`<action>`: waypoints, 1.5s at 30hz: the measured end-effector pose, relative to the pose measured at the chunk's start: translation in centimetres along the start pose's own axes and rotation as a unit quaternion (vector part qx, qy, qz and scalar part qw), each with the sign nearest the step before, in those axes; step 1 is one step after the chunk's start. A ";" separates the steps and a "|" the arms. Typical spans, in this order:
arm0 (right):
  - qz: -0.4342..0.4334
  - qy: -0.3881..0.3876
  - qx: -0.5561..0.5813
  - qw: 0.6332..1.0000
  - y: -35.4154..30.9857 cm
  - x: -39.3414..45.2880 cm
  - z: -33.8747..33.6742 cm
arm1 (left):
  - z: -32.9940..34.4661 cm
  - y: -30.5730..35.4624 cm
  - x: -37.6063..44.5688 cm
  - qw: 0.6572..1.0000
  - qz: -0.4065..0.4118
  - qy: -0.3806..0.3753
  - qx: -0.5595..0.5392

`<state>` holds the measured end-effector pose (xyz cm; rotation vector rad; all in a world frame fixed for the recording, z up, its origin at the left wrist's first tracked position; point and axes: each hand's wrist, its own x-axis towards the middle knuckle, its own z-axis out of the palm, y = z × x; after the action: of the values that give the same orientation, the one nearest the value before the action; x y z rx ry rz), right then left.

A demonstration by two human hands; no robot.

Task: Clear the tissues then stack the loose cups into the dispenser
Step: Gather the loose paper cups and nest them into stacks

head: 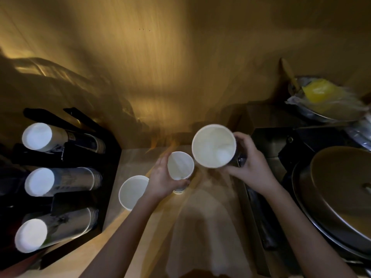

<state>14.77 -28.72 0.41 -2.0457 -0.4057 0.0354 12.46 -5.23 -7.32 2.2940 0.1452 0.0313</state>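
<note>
Above a dim wooden tabletop [200, 227], a person holds two paper cups mouth-up, one in each hand. The left hand [162, 181] wraps around a small cup [180, 165], fingers curled on its far side, while the right hand [249, 163] grips the outside of a large cup [213, 146], raised just beside and slightly beyond the small one, the two rims nearly touching. A third cup [132, 191] stands loose on the tabletop just left of the left wrist. At the far left, the black dispenser [109, 177] carries three stacks of cups lying on their sides, their white ends facing the camera: top stack [37, 137], middle stack [40, 181] and bottom stack [30, 235]. To the right sit a round metal lid [341, 187] and, farther back, a bin [321, 97] lined with plastic holding something yellow. The frame is motion-blurred.
</note>
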 end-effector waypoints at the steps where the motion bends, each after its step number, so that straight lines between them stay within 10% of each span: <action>1: 0.006 0.026 0.037 0.999 -0.4 0.3 0.3 | 0.0 -0.1 0.1 1.000 -0.001 0.002 0.000; 11: 0.004 0.021 0.234 0.972 -1.4 3.0 6.1 | -0.2 -0.2 0.4 0.999 0.024 -0.009 -0.020; 30: 0.028 -0.097 -0.033 0.994 3.3 2.3 9.8 | -0.8 -0.6 1.0 0.998 -0.004 -0.041 -0.038; 45: 0.066 -0.102 -0.009 0.993 3.3 1.0 10.2 | -1.8 0.8 0.8 0.998 -0.034 -0.042 0.013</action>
<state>14.64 -21.19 -7.34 -2.0912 -0.3957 0.3247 13.17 -4.34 -5.51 2.3099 0.1808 -0.1016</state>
